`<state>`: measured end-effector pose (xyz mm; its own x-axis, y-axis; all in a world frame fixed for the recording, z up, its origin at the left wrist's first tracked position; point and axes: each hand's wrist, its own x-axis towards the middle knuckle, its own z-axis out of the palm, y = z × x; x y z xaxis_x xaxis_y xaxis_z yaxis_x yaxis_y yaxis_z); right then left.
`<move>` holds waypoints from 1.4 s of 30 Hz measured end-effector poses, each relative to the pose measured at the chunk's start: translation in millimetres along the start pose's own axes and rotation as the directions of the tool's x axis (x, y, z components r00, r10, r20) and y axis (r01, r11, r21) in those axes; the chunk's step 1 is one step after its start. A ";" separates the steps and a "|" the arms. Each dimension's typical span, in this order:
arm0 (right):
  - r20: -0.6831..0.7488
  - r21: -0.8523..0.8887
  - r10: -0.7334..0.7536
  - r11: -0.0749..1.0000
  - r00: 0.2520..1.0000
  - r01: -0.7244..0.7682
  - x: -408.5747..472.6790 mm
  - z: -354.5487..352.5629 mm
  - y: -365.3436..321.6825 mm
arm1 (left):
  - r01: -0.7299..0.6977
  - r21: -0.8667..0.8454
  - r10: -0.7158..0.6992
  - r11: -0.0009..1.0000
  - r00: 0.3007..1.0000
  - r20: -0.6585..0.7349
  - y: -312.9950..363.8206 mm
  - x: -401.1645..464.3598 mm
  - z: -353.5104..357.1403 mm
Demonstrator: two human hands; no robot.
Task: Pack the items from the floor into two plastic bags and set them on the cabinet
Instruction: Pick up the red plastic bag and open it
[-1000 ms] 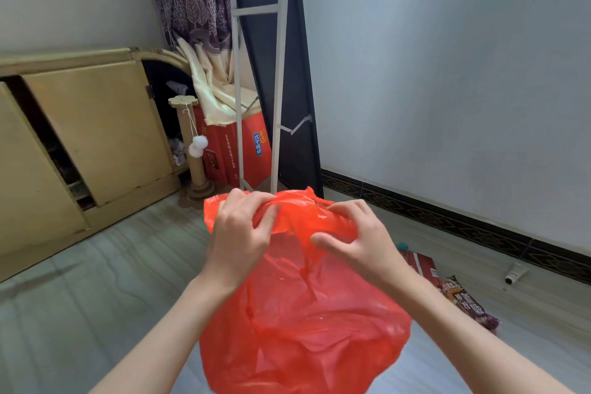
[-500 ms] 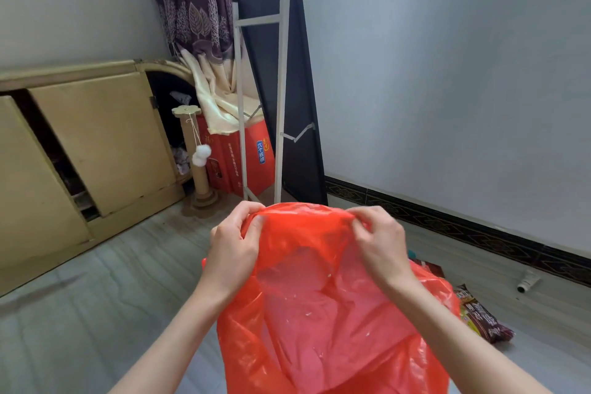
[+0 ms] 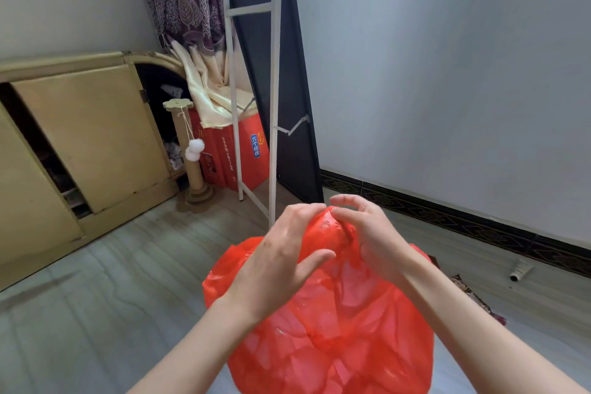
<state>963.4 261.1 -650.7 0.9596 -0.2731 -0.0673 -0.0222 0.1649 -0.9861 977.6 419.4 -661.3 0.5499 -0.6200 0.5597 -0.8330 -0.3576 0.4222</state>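
Red plastic bag [image 3: 332,323] hangs lengthwise from my hands, gathered top pointing up; my left hand [image 3: 281,259] and right hand [image 3: 367,233] both pinch that top.

Bag [image 3: 332,329] bottom cut off by lower frame edge; contents can't be told through the red plastic. Left hand [image 3: 281,259] fingertips buried in the bunched bag top, right hand [image 3: 367,233] partly behind it. Both forearms run out of the bottom edge. Snack packets [image 3: 476,297] at right mostly hidden behind right arm and bag, print unreadable. Cabinet [image 3: 80,137] cut off at left edge, dark gaps inside unreadable. Curtain [image 3: 179,0] top cropped.
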 end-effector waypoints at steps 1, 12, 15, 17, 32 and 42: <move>-0.004 0.059 0.021 0.998 1.000 -0.021 -0.4 0.1 -1.5 | 0.001 0.002 -0.001 1.000 1.000 0.010 -0.9 0.3 2.5; 0.299 -0.926 -0.635 -0.014 0.713 0.377 -32.0 1.8 20.4 | 0.462 0.011 -0.423 0.887 0.820 -0.386 -24.4 3.7 -14.9; 0.290 -0.935 -0.624 -0.024 0.725 0.353 -26.1 2.4 26.3 | 0.446 -0.039 -0.423 0.894 0.814 -0.399 -17.9 6.1 -19.0; 0.175 -0.917 -0.612 0.184 0.771 0.354 -18.1 -4.6 26.0 | 0.430 -0.054 -0.419 0.901 0.830 -0.367 -15.0 5.6 -21.1; 0.050 -0.576 -0.440 0.721 0.897 0.386 -8.4 -3.7 4.4 | 0.066 0.278 -0.076 0.958 0.997 0.025 4.7 1.0 -11.7; 0.180 -0.926 -0.690 0.121 0.701 0.357 -35.1 -9.3 -3.4 | 0.397 0.097 -0.352 0.913 0.884 -0.307 -18.3 3.8 -15.3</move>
<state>927.3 261.3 -646.4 0.7384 -0.1351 0.6607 0.0799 -0.9553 -0.2846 995.9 434.3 -656.0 0.7982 -0.2085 0.5651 -0.5482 -0.6402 0.5382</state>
